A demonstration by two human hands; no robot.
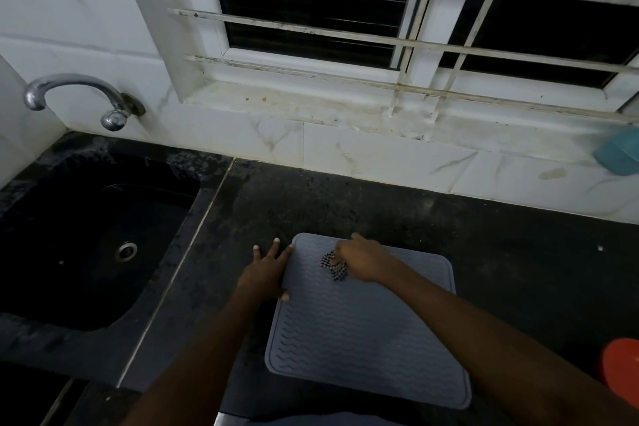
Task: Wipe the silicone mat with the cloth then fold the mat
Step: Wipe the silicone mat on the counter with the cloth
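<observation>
A grey silicone mat (359, 332) with wavy ridges lies flat on the black countertop (484, 252). My right hand (363, 258) presses a bunched black-and-white checked cloth (333, 264) onto the mat's far left part, fingers closed over it. My left hand (266, 271) rests flat with fingers spread on the counter at the mat's left edge, thumb touching that edge. Most of the cloth is hidden under my right hand.
A black sink (93, 245) with a drain sits to the left, a chrome tap (76, 97) above it on the tiled wall. A teal object (617, 156) sits at the far right by the wall. An orange-red object (622, 370) stands at the right edge.
</observation>
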